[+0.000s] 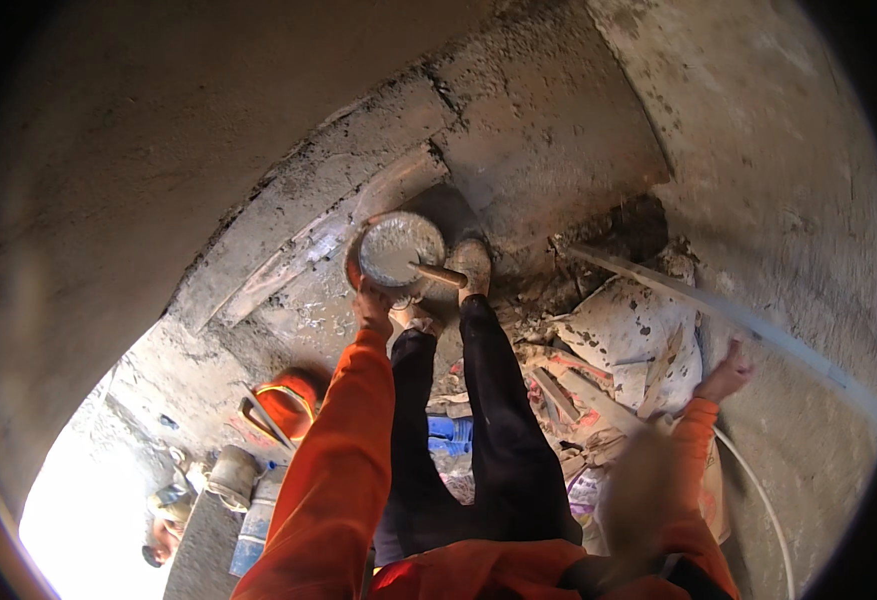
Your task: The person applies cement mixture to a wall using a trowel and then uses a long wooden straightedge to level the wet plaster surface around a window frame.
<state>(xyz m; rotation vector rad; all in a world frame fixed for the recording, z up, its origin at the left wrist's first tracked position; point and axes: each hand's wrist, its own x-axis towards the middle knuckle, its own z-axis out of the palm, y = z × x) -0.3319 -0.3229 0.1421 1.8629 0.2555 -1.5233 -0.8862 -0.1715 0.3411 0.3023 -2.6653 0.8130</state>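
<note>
A round bucket of wet grey mortar stands on the floor by my feet. My left hand is closed on its near left rim. From the mortar sticks the wooden handle of a tool, leaning toward my right foot; its working end is sunk out of sight. Out to the right, my right hand is beside the rough wall, fingers partly spread and nothing seen in it. Whether it touches the wall is unclear. A long pale straight bar slants just beyond this hand.
Stepped concrete rises ahead, between curved walls. Right of my legs lie a stained white sack and wood scraps. An orange hard hat and several buckets are at left, near a bright opening. A pale hose runs low right.
</note>
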